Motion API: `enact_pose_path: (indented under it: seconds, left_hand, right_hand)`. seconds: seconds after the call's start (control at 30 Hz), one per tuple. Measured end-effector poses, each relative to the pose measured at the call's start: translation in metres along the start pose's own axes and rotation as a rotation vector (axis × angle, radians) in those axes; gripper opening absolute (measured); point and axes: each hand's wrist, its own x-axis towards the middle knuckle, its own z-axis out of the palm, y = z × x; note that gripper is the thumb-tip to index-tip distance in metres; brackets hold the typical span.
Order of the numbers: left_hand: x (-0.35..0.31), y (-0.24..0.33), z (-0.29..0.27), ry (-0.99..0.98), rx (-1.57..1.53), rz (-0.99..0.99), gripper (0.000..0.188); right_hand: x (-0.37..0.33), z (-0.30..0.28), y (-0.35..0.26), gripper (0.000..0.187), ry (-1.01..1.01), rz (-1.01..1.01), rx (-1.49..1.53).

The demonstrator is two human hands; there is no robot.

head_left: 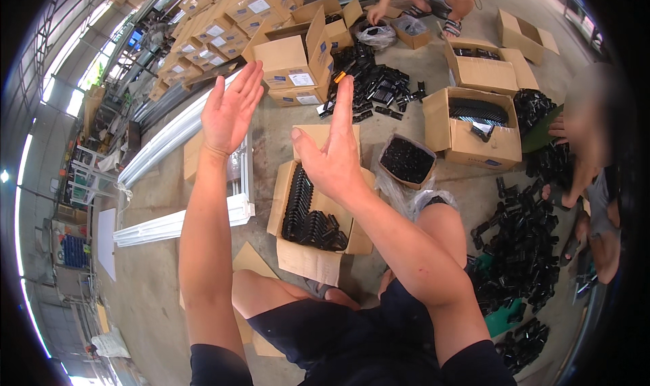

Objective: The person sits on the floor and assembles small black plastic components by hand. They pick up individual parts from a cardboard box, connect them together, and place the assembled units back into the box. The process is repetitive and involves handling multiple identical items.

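Both of my hands are raised in front of me with nothing in them. My left hand [233, 110] is open, its palm turned up and its fingers stretched out, left of the closest carton. My right hand [333, 154] is open too, index finger pointing away and thumb apart. It hangs above an open cardboard box [311, 262] standing between my legs, hiding part of it. Inside that box, black plastic parts [306, 210] stand in neat rows, with some lying more loosely at the near end. Neither hand visibly touches anything.
A small box of tiny black pieces [407, 160] stands to the right. Heaps of black parts [518, 250] cover the floor at right and ahead [379, 84]. White metal profiles [172, 139] lie left, stacked cartons [223, 30] behind. Two other people [460, 0] sit or crouch nearby.
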Motion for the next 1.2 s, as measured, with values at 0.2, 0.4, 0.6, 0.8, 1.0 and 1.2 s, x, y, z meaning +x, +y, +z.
enact_pose_path:
  seconds: [0.2,0.4,0.6,0.8,1.0,1.2]
  left_hand:
    - [-0.006,0.006,-0.004,0.02,0.011,0.01,0.079]
    - [-0.009,0.002,-0.005,0.026,0.104,0.043,0.079]
    - [-0.07,-0.055,-0.003,0.204,0.846,-0.151,0.051]
    - [-0.153,-0.062,0.022,0.304,0.526,-0.106,0.028]
    - [-0.184,-0.021,0.071,0.292,0.505,0.252,0.031]
    - [-0.101,0.027,0.044,0.248,1.445,0.417,0.046]
  right_hand:
    - [0.001,0.001,0.005,0.104,0.015,-0.044,-0.029]
    - [0.0,-0.004,0.007,0.101,-0.022,0.017,0.008]
    - [-0.01,-0.013,0.021,0.086,-0.197,0.236,0.013]
    - [-0.023,-0.028,0.02,0.06,-0.359,0.3,0.1]
    - [-0.027,-0.012,0.026,0.048,-0.218,0.003,-0.036]
    - [0.038,0.027,-0.027,0.067,-0.411,-0.495,-0.495]
